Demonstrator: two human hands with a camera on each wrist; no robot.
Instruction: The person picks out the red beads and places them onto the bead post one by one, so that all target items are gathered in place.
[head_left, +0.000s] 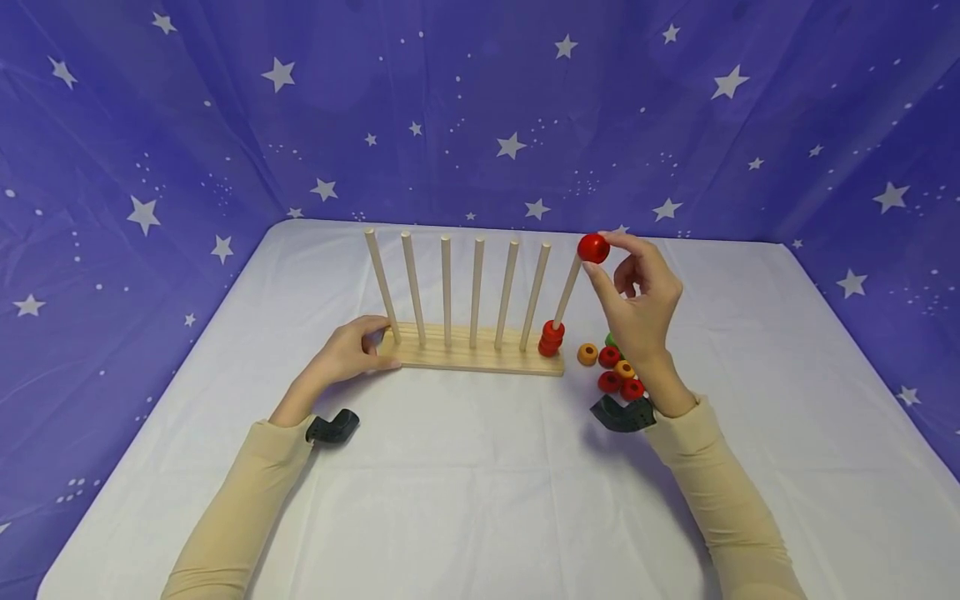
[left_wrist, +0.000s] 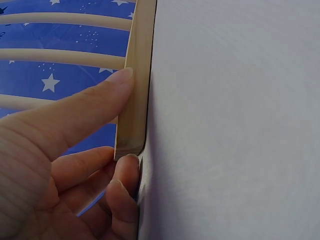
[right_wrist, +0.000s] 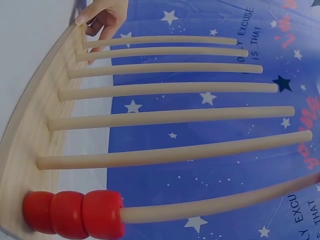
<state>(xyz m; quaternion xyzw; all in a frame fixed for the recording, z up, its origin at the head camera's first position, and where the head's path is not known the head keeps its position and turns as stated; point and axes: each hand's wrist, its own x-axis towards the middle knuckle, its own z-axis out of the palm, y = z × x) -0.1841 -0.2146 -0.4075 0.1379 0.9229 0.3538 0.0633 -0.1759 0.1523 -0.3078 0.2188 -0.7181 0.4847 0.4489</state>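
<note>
A wooden peg rack (head_left: 465, 358) with a row of several upright pegs stands mid-table. Its left end is held by my left hand (head_left: 348, 350), thumb along the front edge and fingers round the end, as the left wrist view shows. My right hand (head_left: 641, 287) pinches a red bead (head_left: 593, 248) between thumb and fingertips at the top of the rightmost peg (head_left: 567, 290). Low on that same peg, three red beads (right_wrist: 72, 214) are stacked against the base. The other pegs (right_wrist: 170, 92) are bare. In the right wrist view the pinched bead is out of frame.
Right of the rack, partly behind the right wrist, lie loose beads: an orange bead (head_left: 587, 354), red beads (head_left: 610, 382) and a green bead (head_left: 611, 339). A white cloth (head_left: 465, 483) covers the table. A blue star-patterned curtain (head_left: 450, 108) hangs behind and at the sides.
</note>
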